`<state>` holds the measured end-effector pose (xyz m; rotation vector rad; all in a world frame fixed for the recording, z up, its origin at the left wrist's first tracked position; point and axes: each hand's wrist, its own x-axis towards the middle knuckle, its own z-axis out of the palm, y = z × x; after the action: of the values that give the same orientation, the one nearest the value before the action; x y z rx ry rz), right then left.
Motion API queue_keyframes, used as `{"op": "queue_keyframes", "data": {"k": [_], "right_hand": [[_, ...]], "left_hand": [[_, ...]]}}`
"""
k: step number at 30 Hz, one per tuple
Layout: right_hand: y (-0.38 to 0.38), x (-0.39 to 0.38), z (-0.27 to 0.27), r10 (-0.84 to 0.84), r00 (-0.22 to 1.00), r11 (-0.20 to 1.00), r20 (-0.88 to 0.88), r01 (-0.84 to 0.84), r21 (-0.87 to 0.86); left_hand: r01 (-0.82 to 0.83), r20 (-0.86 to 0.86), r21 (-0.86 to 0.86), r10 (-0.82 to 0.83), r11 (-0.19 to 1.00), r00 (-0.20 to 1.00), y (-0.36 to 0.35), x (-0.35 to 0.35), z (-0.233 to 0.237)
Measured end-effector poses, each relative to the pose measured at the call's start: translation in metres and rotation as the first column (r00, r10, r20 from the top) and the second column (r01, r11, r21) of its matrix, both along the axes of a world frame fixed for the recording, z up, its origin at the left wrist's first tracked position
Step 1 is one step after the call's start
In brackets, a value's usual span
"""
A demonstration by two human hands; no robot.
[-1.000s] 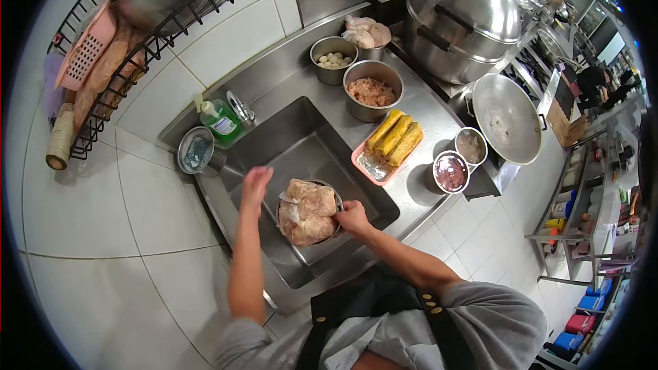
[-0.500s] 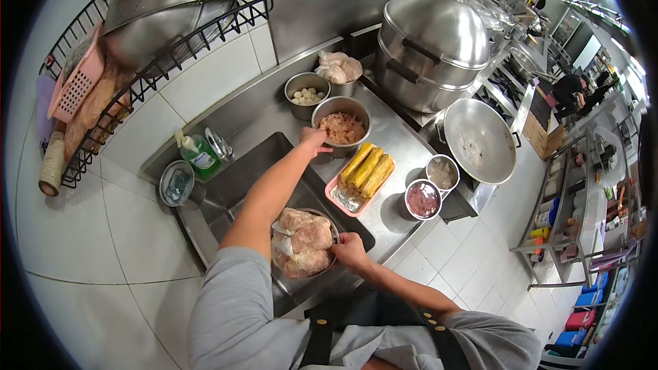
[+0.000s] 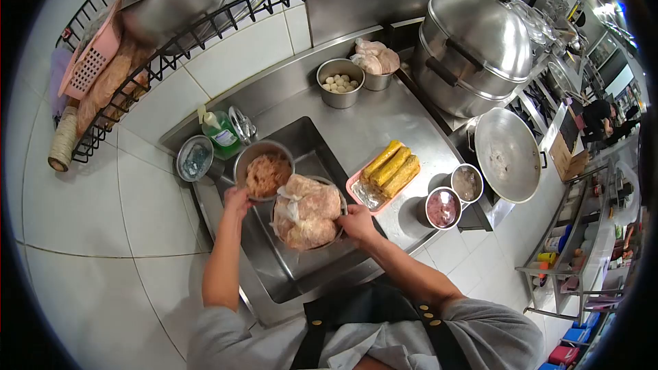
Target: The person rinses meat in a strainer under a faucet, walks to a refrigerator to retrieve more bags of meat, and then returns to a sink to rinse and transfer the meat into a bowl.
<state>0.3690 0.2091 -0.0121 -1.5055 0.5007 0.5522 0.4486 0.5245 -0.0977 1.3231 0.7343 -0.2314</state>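
My left hand (image 3: 238, 201) grips the near rim of a metal pot (image 3: 263, 149) holding pale pink minced meat (image 3: 267, 175), over the left side of the sink. Closed on the right rim of a metal bowl (image 3: 344, 200) is my right hand (image 3: 358, 223). Plastic-bagged chunks of raw meat (image 3: 310, 210) heap above that bowl's edge and hide most of it. The bowl is over the sink (image 3: 301, 264), close beside the pot.
A pink tray (image 3: 358, 194) of yellow rolls lies on the counter (image 3: 315, 144) right of the sink. Behind stand a pot (image 3: 339, 96) of white balls and bagged meat (image 3: 375, 58). Two small pots, a wok (image 3: 507, 157) and a steamer (image 3: 473, 48) are rightward; dish soap (image 3: 221, 133) is left.
My left hand has lifted the minced-meat pot off the counter and carried it left over the sink. My right hand has raised the bagged-meat bowl slightly, up beside the pot.
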Motion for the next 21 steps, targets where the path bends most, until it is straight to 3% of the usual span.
{"op": "queue_keyframes", "data": {"k": [2,9,12,21], "right_hand": [[-0.001,0.018,0.003,-0.081,0.997,0.993,0.002,0.081,0.083],[-0.032,0.099,0.037,-0.315,0.945,0.934,0.09,0.292,0.207],[-0.059,0.136,0.044,-0.352,0.924,0.935,0.152,0.341,0.095],[-0.161,0.216,0.041,-0.49,0.832,0.872,0.261,0.471,0.136]], "left_hand": [[-0.083,0.006,0.0,0.083,0.997,0.997,0.02,-0.029,-0.02],[-0.251,-0.046,-0.181,0.247,0.951,0.968,-0.005,-0.091,0.007],[-0.239,-0.035,-0.157,0.236,0.958,0.971,-0.026,-0.089,0.028],[0.018,0.137,-0.22,0.012,0.975,0.991,-0.127,0.007,0.082]]}}
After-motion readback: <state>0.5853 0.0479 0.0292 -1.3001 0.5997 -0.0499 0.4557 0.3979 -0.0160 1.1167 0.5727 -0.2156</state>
